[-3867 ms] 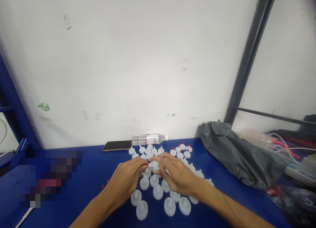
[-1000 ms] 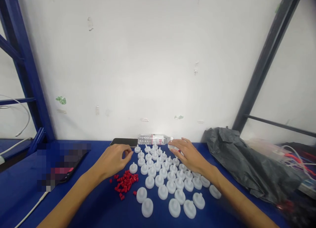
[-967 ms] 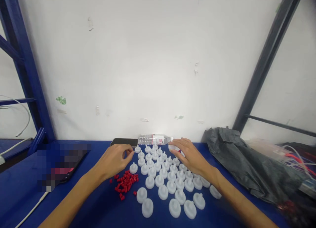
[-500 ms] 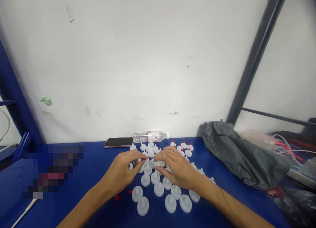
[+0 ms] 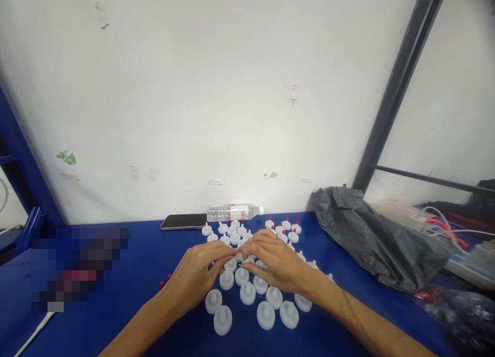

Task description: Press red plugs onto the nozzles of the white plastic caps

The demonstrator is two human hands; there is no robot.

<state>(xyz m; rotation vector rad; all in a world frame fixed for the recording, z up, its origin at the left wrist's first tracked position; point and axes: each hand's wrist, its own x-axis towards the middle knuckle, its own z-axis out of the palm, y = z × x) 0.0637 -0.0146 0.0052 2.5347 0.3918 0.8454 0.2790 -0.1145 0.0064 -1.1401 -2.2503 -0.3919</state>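
My left hand [image 5: 204,264] is closed in a pinch over the middle of the cluster, its fingertips meeting those of my right hand. A small red cap is in that pinch, now almost wholly hidden by the fingers. My right hand [image 5: 273,261] curls round a white plastic disc with a nozzle, mostly covered by the fingers. Around and below both hands lie several more such discs, among them a bare-nozzled one [image 5: 223,320] at the front. Discs with red caps on their nozzles [image 5: 293,236] stand at the back right. Loose red caps [image 5: 162,284] lie left of my left wrist.
A phone [image 5: 183,222] and a clear water bottle [image 5: 234,212] lie along the wall at the back. On the right is a dark plastic bag [image 5: 371,238], with cables and a power strip [image 5: 472,264] beyond. A pixelated object [image 5: 83,269] with a white cable lies left.
My hands have come together; the red cap between my left fingers has moved right to the disc in my right hand. The view has shifted slightly.
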